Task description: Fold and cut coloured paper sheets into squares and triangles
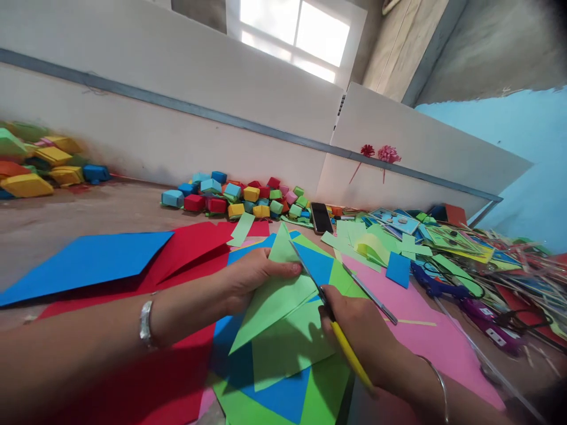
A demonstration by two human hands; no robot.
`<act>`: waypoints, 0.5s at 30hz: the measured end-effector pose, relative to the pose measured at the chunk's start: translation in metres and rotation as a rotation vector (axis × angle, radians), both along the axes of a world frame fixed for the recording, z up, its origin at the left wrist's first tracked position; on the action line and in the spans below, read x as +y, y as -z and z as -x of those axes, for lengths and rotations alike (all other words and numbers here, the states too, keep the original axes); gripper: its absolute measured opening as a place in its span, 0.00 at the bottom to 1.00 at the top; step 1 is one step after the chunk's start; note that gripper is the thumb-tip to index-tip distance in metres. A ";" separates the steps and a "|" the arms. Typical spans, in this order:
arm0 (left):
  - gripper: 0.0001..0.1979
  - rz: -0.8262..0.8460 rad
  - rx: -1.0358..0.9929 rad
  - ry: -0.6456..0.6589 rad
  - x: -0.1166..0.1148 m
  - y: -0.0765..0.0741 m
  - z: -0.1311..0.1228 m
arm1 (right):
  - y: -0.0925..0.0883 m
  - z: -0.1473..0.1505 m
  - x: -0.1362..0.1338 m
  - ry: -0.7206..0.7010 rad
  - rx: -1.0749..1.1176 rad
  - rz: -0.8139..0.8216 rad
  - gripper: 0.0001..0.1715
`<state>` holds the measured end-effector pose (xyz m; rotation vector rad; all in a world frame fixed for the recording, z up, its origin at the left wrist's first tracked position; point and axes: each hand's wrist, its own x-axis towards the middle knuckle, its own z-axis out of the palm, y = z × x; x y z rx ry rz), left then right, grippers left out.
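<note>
My left hand (252,276) is closed on a folded sheet of light green paper (275,301), thumb on top. Scissors (348,348) with yellow handles are in my right hand (358,324), their blades lying across the paper's right edge, near the fold. How far apart the blades are is hard to see. Under the hands, blue sheets (283,396) and green sheets (325,383) overlap in a pile. A slim silver pen-like tool (370,293) lies just beyond my right hand.
Red sheets (133,378) and a blue sheet (84,262) spread on the left. Small folded paper boxes (230,192) line the wall, by a phone (321,218). On the right are pink paper (425,330), a blue glue gun (438,284), a purple power strip (489,327) and thin sticks (527,283).
</note>
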<state>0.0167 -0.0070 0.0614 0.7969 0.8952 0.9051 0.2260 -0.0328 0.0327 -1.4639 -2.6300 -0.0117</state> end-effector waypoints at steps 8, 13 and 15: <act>0.23 -0.098 -0.031 0.047 0.001 0.008 -0.001 | -0.005 0.004 -0.007 0.100 -0.108 -0.160 0.19; 0.20 -0.120 0.000 0.061 -0.002 0.014 -0.002 | -0.011 0.009 -0.008 0.101 -0.141 -0.032 0.15; 0.20 -0.115 -0.002 0.045 -0.003 0.015 -0.003 | -0.011 0.008 -0.008 0.109 -0.143 -0.020 0.15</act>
